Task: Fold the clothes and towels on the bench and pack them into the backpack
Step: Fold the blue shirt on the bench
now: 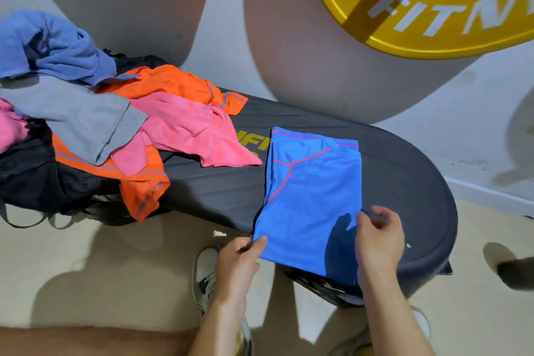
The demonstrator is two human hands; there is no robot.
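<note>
Blue shirt (312, 196) lies half-folded on the bench (404, 182); left hand (239, 257) and right hand (378, 237) pinch its near corners. I'd lift evenly, fold away, keeping edges lined up.

Bright overhead light; soft shadows on floor (86, 254); strong wide-angle bending at edges; slight overall softness.

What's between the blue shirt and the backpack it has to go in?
A heap of unfolded laundry: the pink towel, orange garment and grey towel lie over the black backpack, left of the blue shirt. Its opening is hidden.
</note>
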